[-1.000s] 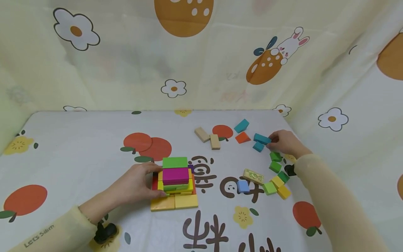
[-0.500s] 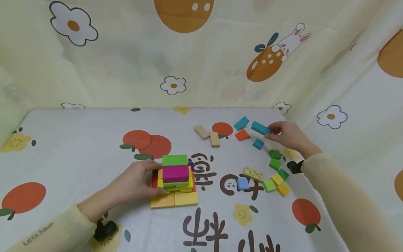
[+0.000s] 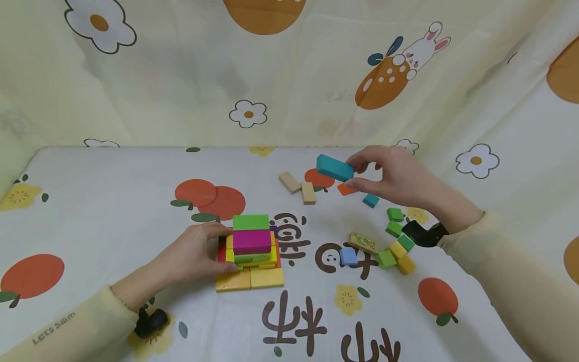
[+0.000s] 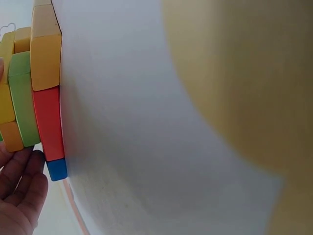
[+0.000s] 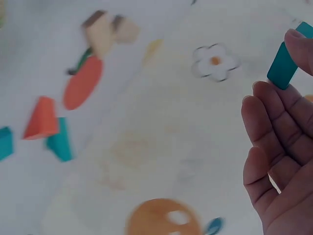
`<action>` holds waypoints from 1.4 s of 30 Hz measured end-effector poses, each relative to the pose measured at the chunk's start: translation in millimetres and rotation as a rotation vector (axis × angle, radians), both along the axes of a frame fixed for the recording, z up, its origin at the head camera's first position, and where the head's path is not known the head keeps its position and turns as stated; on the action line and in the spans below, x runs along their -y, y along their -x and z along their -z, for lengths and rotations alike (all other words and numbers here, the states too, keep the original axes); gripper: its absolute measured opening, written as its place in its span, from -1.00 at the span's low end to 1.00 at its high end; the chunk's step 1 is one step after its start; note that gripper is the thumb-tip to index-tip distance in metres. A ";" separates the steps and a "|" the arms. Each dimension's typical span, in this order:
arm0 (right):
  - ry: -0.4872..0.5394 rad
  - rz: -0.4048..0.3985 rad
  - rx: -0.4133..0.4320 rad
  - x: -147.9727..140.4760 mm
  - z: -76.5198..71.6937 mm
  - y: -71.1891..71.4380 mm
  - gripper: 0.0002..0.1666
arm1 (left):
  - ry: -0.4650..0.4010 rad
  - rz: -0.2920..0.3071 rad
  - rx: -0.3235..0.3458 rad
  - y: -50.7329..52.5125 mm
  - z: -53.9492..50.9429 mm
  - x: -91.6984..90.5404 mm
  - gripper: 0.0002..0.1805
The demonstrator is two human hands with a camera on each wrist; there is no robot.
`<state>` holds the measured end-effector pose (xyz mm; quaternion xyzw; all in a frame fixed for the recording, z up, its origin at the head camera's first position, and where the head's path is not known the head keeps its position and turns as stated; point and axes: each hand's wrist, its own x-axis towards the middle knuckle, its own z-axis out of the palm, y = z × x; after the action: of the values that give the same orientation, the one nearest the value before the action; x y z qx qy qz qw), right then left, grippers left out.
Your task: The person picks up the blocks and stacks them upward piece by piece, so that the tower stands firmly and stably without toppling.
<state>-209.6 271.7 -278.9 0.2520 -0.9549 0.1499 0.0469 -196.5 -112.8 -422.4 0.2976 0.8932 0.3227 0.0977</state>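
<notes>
In the head view my right hand (image 3: 398, 176) pinches a long teal block (image 3: 333, 167) by one end, between thumb and fingers, above the table's back part. The right wrist view shows that teal block (image 5: 282, 68) at the fingertips. My left hand (image 3: 192, 251) holds the left side of a layered stack of coloured blocks (image 3: 251, 242), thumb at the front and fingers behind. Green and magenta blocks top the stack; two pale orange blocks (image 3: 267, 277) lie at its front foot. From the left wrist, a red block (image 4: 49, 122) shows low in the stack, beside curled fingers (image 4: 24, 178).
Two plain wooden blocks (image 3: 308, 193) lie at the back. An orange block (image 3: 346, 189) and a small teal block (image 3: 371, 200) lie beneath the right hand. Several green and yellow blocks (image 3: 398, 250), a printed wooden block (image 3: 363, 242) and a blue block (image 3: 348, 256) lie at right.
My right hand has picked the long teal block up off the table and carried it left and higher. The left hand has stayed at the stack. The head view has tilted slightly.
</notes>
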 end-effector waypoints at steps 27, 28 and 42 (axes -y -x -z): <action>-0.185 -0.183 0.190 116.4 35.8 -4.5 -0.59 | -0.011 0.057 0.042 9.4 5.0 -12.9 -0.27; -0.188 -0.184 0.200 118.0 36.0 -3.7 -0.59 | -0.009 0.051 0.043 9.1 4.7 -12.0 -0.26; -0.200 -0.212 0.246 134.9 37.3 3.5 -0.57 | -0.005 0.014 0.028 5.1 2.3 2.4 -0.25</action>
<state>-213.1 136.7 -316.2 0.3345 -0.9316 0.0880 -0.1116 -201.7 -115.3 -424.7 0.2994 0.8888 0.3285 0.1118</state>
